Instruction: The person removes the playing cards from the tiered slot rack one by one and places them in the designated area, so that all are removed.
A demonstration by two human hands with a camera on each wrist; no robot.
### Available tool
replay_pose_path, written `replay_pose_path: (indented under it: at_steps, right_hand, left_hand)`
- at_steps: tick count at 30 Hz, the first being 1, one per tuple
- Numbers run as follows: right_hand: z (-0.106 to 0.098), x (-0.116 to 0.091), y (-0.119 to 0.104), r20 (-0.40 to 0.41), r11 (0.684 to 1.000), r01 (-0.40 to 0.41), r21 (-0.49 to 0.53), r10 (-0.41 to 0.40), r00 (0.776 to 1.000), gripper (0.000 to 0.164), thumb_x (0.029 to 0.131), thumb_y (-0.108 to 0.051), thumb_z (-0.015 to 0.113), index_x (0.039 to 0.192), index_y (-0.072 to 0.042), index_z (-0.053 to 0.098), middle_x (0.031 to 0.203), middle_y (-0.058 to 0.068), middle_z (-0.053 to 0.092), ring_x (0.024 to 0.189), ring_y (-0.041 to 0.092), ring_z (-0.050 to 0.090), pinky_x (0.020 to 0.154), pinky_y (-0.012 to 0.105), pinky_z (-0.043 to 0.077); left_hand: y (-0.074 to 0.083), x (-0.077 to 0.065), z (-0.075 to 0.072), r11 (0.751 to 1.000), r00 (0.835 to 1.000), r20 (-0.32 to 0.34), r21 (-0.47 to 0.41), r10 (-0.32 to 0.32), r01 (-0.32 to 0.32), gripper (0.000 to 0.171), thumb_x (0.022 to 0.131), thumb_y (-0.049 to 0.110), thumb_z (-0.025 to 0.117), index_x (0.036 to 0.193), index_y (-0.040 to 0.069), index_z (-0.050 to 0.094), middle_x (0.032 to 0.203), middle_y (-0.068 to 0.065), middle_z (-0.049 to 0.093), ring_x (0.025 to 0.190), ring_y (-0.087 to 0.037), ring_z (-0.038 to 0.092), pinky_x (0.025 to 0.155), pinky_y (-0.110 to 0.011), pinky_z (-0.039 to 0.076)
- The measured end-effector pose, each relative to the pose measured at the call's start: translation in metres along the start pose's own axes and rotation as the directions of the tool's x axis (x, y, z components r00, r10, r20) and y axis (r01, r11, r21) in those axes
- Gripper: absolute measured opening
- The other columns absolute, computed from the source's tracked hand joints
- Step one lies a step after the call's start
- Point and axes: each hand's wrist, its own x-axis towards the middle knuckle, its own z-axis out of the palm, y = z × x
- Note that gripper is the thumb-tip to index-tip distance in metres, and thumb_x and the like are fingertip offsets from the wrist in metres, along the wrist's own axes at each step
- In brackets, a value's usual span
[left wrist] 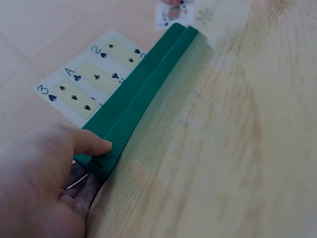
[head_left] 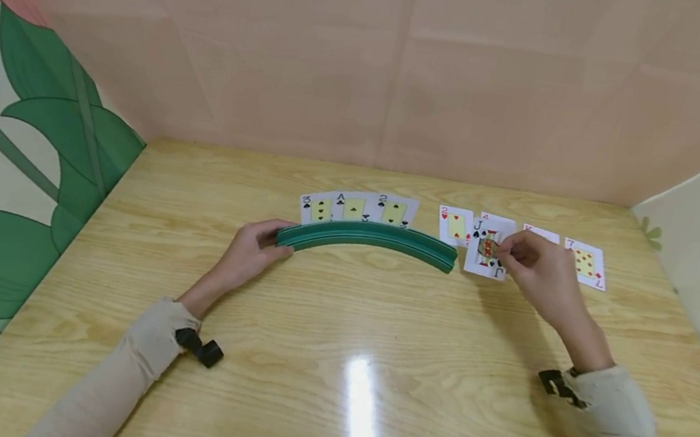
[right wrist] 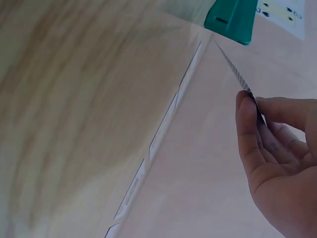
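Note:
A curved green card holder (head_left: 368, 234) lies on the table, with a three of spades (left wrist: 72, 101), an ace of clubs (left wrist: 96, 77) and a two of spades (left wrist: 119, 53) standing in it. My left hand (head_left: 249, 248) grips its left end, the thumb on top and fingers beneath. Off the holder's right end, my right hand (head_left: 540, 271) pinches a jack of spades (head_left: 483, 248) by its right edge, between thumb and fingers. In the right wrist view that card (right wrist: 235, 72) shows nearly edge-on, raised off the table.
Behind the jack lie a two of hearts (head_left: 454, 226), a mostly covered red four (head_left: 505, 223), a red king (head_left: 543, 234) partly hidden by my right hand, and a seven of diamonds (head_left: 585, 264). A pink wall covering (head_left: 391, 67) rises behind the table (head_left: 277, 357).

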Motion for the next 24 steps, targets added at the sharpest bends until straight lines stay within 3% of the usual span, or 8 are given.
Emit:
replay_pose_path:
  at_steps: [9, 13, 17, 20, 24]
  right_hand:
    - [0.003, -0.001, 0.009, 0.181, 0.999, -0.004, -0.048, 0.013, 0.983, 0.004, 0.088, -0.003, 0.074, 0.091, -0.004, 0.072, 0.085, 0.009, 0.073, 0.076, 0.018, 0.069, 0.063, 0.013, 0.050]
    - [0.004, -0.002, 0.012, 0.296, 0.996, -0.008, -0.083, 0.032, 0.955, 0.017, 0.087, -0.005, 0.075, 0.103, -0.001, 0.072, 0.089, 0.012, 0.073, 0.081, 0.025, 0.069, 0.066, 0.023, 0.053]
    - [0.005, -0.003, 0.012, 0.390, 0.993, -0.026, -0.112, 0.068, 0.918, 0.037, 0.086, -0.012, 0.078, 0.120, -0.001, 0.068, 0.094, 0.013, 0.071, 0.084, 0.027, 0.068, 0.068, 0.035, 0.054]
    - [0.006, -0.003, 0.011, 0.435, 0.991, -0.022, -0.132, 0.078, 0.897, 0.045, 0.087, -0.016, 0.078, 0.128, -0.004, 0.064, 0.088, 0.009, 0.065, 0.081, 0.023, 0.064, 0.067, 0.036, 0.050]
    - [0.007, -0.004, 0.009, 0.485, 0.991, -0.020, -0.130, 0.081, 0.870, 0.051, 0.087, -0.018, 0.078, 0.133, -0.004, 0.061, 0.076, 0.004, 0.054, 0.070, 0.018, 0.051, 0.059, 0.031, 0.040]
  left_hand:
    - [0.002, -0.001, 0.000, 1.000, 1.000, -0.002, 0.009, 0.009, -0.009, 0.037, 0.091, -0.003, 0.068, 0.127, -0.003, 0.064, 0.127, -0.020, 0.063, 0.114, -0.029, 0.061, 0.100, -0.046, 0.049]
    - [-0.001, 0.001, 0.001, 1.000, 1.000, 0.000, 0.017, 0.006, -0.006, 0.037, 0.091, -0.003, 0.068, 0.127, -0.003, 0.064, 0.127, -0.020, 0.063, 0.114, -0.029, 0.061, 0.099, -0.045, 0.049]
    - [-0.020, 0.007, 0.002, 1.000, 1.000, -0.005, 0.014, 0.010, -0.009, 0.038, 0.091, -0.002, 0.068, 0.129, -0.001, 0.064, 0.129, -0.019, 0.062, 0.114, -0.029, 0.061, 0.099, -0.046, 0.049]
    - [-0.034, 0.011, 0.002, 1.000, 1.000, -0.012, 0.008, 0.015, -0.015, 0.038, 0.092, 0.001, 0.069, 0.130, 0.002, 0.064, 0.130, -0.017, 0.062, 0.115, -0.029, 0.060, 0.100, -0.046, 0.049]
    - [-0.036, 0.010, 0.002, 1.000, 1.000, -0.018, 0.005, 0.018, -0.018, 0.037, 0.092, 0.004, 0.071, 0.129, 0.006, 0.065, 0.128, -0.014, 0.063, 0.114, -0.026, 0.061, 0.099, -0.044, 0.050]
